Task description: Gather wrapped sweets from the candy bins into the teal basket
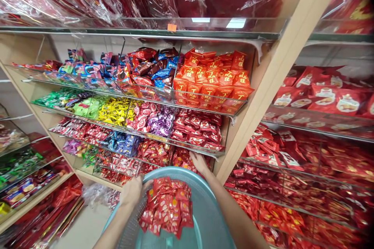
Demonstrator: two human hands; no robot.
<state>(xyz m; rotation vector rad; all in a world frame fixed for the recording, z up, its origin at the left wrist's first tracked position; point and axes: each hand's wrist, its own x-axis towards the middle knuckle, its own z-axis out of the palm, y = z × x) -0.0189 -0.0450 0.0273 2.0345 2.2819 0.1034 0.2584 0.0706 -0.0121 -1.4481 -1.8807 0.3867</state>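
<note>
A blue-green plastic basket (204,190) with small holes in its wall is in front of me. Inside it lies a heap of red candy packets (168,208). My left hand (133,191) is closed on the basket's rim at the left, its fingertips partly out of sight. Beyond the far rim, my right hand (200,163) reaches into a low shelf compartment of red packets (184,158). Its fingers are stretched toward those packets and partly hidden; nothing shows in them.
Glass-fronted shelves hold candies sorted by colour, with orange-red bags (210,78) at upper right and yellow sweets (115,112) further left. A slanting wooden post (271,74) divides this unit from the right-hand shelves. A clear plastic bag (97,195) lies low at the left.
</note>
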